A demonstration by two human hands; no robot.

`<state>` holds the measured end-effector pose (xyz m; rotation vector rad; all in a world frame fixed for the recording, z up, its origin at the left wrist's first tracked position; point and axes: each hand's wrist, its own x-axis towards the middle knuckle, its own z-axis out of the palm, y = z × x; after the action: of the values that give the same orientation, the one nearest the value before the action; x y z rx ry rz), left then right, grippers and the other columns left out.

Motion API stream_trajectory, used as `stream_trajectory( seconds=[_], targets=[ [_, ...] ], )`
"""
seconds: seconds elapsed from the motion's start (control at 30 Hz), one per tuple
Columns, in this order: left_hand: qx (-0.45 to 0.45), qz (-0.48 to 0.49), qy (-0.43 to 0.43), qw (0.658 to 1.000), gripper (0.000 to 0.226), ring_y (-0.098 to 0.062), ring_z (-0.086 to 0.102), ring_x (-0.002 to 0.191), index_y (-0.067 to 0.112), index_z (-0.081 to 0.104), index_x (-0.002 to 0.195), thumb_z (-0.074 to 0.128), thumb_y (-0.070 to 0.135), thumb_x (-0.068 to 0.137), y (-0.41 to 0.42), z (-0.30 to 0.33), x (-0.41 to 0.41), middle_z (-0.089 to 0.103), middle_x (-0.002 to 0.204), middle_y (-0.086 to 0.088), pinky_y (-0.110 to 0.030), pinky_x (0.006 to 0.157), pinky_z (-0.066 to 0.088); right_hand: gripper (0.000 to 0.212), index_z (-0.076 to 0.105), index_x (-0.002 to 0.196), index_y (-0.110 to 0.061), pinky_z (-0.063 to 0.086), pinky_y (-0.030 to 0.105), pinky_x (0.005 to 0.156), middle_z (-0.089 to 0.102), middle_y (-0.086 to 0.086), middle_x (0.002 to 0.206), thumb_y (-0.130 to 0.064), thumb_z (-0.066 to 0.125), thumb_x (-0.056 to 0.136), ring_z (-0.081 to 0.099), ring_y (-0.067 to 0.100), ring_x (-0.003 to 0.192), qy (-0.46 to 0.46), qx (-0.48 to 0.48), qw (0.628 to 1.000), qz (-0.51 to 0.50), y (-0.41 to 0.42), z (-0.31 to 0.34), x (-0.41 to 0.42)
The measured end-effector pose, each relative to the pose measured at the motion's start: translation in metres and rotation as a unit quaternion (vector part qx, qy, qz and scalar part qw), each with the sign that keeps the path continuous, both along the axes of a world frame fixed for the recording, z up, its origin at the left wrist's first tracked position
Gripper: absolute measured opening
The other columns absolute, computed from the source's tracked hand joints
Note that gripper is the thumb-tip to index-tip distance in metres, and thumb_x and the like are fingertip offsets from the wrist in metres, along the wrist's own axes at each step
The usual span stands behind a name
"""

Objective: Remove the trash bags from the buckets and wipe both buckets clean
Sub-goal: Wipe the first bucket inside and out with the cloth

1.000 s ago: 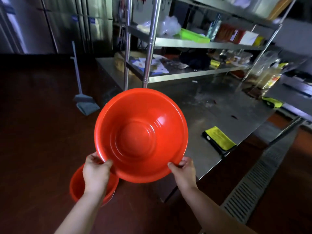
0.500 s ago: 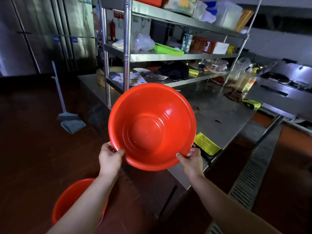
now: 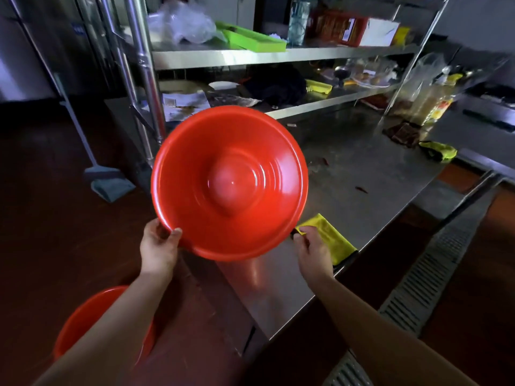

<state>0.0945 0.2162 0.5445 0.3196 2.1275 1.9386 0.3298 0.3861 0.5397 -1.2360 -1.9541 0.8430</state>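
A red bucket is held up tilted, its inside facing me, over the near corner of the steel table. My left hand grips its lower left rim, thumb inside. My right hand is off the bucket and pinches the near corner of a yellow cloth that lies on the table edge. A second red bucket stands on the floor at the lower left, partly hidden by my left forearm. No trash bag shows in either bucket.
The steel table carries a shelf rack with a green tray, bottles and boxes. Another yellow cloth lies at the far right edge. A broom and dustpan stand on the floor left. A floor drain grate runs along the right.
My right hand has let go of the bucket's rim and dropped to the yellow cloth. The bucket now hangs from my left hand alone, and the view has moved closer to the table.
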Motion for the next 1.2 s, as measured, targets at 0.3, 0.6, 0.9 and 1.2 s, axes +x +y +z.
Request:
stream_trajectory(
  seconds=[0.3, 0.6, 0.9, 1.2],
  targets=[
    [-0.044, 0.046, -0.007, 0.998, 0.04, -0.026, 0.06, 0.108, 0.019, 0.048, 0.126, 0.06, 0.012, 0.089, 0.077, -0.012, 0.021, 0.06, 0.118, -0.008, -0.047, 0.099, 0.046, 0.023, 0.064, 0.102, -0.012, 0.042, 0.035, 0.079, 0.061, 0.01, 0.11, -0.024, 0.047, 0.092, 0.055, 0.032, 0.102, -0.306, -0.03, 0.95, -0.053, 0.146, -0.058, 0.075],
    [-0.12, 0.058, 0.056, 0.99, 0.034, -0.023, 0.061, 0.099, 0.024, 0.049, 0.122, 0.058, 0.021, 0.09, 0.098, -0.031, 0.02, 0.063, 0.11, -0.002, -0.038, 0.087, 0.049, 0.058, 0.041, 0.13, -0.012, 0.03, 0.043, 0.103, 0.047, 0.007, 0.133, -0.039, 0.062, 0.084, 0.038, 0.027, 0.126, -0.434, -0.086, 0.894, -0.069, 0.193, -0.101, 0.078],
    [-0.102, 0.059, 0.039, 0.992, 0.03, -0.024, 0.063, 0.093, 0.022, 0.052, 0.119, 0.058, 0.021, 0.09, 0.095, -0.035, 0.014, 0.063, 0.104, -0.004, -0.04, 0.084, 0.051, 0.035, 0.061, 0.111, -0.011, 0.04, 0.037, 0.088, 0.052, 0.009, 0.115, -0.021, 0.057, 0.077, 0.047, 0.03, 0.108, -0.373, -0.118, 0.91, -0.135, 0.185, -0.084, 0.068],
    [-0.035, -0.001, -0.012, 0.999, 0.032, -0.036, 0.061, 0.103, 0.013, 0.053, 0.119, 0.06, 0.011, 0.088, 0.091, -0.032, 0.01, 0.063, 0.109, -0.016, -0.049, 0.094, 0.048, 0.016, 0.055, 0.075, -0.025, 0.035, 0.027, 0.053, 0.053, -0.007, 0.062, -0.013, 0.065, 0.071, 0.05, 0.017, 0.061, -0.001, -0.071, 0.99, -0.124, 0.082, 0.008, 0.035]
  ],
)
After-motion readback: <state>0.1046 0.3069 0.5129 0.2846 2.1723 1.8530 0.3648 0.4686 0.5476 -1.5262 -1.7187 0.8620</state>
